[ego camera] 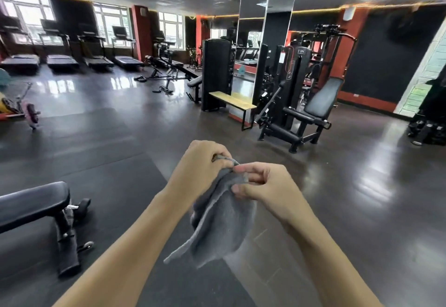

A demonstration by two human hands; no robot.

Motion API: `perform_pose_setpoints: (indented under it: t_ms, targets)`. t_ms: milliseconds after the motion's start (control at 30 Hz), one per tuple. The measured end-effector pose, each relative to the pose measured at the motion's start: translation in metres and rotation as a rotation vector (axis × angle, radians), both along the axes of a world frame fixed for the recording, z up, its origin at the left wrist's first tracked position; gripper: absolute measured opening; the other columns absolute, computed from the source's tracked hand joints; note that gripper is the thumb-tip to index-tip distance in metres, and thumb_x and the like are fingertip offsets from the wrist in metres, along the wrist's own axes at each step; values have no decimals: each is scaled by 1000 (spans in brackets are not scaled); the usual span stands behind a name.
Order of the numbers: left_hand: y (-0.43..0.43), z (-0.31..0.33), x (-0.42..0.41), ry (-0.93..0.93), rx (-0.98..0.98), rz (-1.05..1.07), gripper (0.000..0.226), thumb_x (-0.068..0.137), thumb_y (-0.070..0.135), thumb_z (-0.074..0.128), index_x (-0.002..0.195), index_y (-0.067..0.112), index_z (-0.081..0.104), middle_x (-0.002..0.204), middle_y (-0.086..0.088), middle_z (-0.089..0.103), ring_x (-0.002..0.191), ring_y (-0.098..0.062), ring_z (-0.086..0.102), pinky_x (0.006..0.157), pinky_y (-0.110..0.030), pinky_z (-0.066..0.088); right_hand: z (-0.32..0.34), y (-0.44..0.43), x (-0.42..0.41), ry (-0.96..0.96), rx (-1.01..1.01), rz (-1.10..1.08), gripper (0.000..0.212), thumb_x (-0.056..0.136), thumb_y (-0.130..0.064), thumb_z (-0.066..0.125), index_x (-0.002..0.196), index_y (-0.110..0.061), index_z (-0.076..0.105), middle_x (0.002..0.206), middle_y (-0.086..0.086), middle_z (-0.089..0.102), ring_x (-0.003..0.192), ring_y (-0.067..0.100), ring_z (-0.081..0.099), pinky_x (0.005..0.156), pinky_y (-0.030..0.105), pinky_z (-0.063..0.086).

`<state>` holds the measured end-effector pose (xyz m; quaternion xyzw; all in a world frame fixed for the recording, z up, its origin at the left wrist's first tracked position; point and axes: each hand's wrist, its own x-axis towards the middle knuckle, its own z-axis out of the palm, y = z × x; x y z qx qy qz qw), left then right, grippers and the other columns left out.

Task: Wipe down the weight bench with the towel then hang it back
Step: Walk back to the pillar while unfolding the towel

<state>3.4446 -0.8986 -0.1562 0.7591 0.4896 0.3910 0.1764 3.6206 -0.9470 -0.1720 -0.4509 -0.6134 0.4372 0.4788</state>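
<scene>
A grey towel (222, 224) hangs in front of me, held up at chest height over the dark floor. My left hand (200, 164) grips its top edge in a closed fist. My right hand (263, 183) pinches the same edge beside it, thumb and fingers pressed on the cloth. The towel's lower part droops loose between my forearms. The black padded weight bench (31, 205) stands low at the left, apart from both hands, with its black foot and small wheel on the floor mat.
A seated machine with a black pad (311, 111) stands ahead to the right. A wooden bench (231, 100) sits by a mirrored pillar. Treadmills (96, 58) line the far windows. More benches lie mid-floor. Open dark floor stretches ahead of me.
</scene>
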Motion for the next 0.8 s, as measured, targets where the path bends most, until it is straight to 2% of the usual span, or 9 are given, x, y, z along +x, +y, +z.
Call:
perform_pose_setpoints:
  t_ms: [100,167,233,333,433,500,600,700,800]
  targets:
    - [57,-1,-10,-88,-26,22,16,75,11,85,76,18,71,70,-2,74,62,-15,68,61,-29,53,0,60,-1,-68,-26,98,37,81,20,68,102,-10,73,83,7,79,76,11,76,69,20,60]
    - [98,-3,-18,-167,-72,16,23,71,9,89,77,16,68,71,-4,76,63,-15,71,63,-26,55,-2,105,-7,-86,12,80,21,91,11,63,89,-8,74,74,13,77,62,14,74,56,20,57]
    - [138,-5,-24,-197,-105,-38,18,75,4,86,81,15,73,74,-3,78,66,-7,72,66,-18,54,-6,153,-14,-143,116,48,20,92,-1,68,76,-10,76,62,11,71,48,13,61,46,22,45]
    - [192,-5,-37,-207,-123,-83,20,84,-7,76,90,12,78,83,4,81,76,-5,76,73,-13,55,-8,225,-26,-254,306,-47,14,78,-17,85,66,-23,79,60,1,59,53,12,49,54,27,37]
    - [243,-6,-53,-260,-91,-6,28,84,-13,71,87,15,75,85,1,81,80,-5,76,75,-13,55,-8,291,-46,-179,340,-23,9,75,-16,87,69,-19,80,79,3,64,72,13,62,65,25,48]
    - [266,-6,-63,-346,-72,28,25,83,-14,71,85,11,71,84,-5,80,80,-9,76,75,-15,55,-8,323,-60,-86,312,-10,9,78,-12,84,71,-13,80,77,1,71,72,15,69,68,32,55]
    - [315,-15,-89,-486,-64,77,17,86,-9,73,92,7,71,85,-5,81,82,-12,76,75,-19,57,-13,385,-89,-27,274,34,16,83,-16,80,67,-15,77,65,2,73,63,21,69,60,37,54]
    - [362,-23,-119,-549,-74,119,16,90,4,74,97,18,77,88,-5,81,81,-14,75,72,-24,58,-20,444,-123,16,262,66,21,84,-21,80,63,-16,76,60,0,72,57,11,64,57,33,52]
    - [414,-28,-149,-528,-48,139,21,76,23,88,95,23,78,90,-6,80,82,-19,76,75,-32,60,-28,502,-161,46,263,123,19,84,-20,80,66,-15,77,60,0,71,58,8,61,56,33,50]
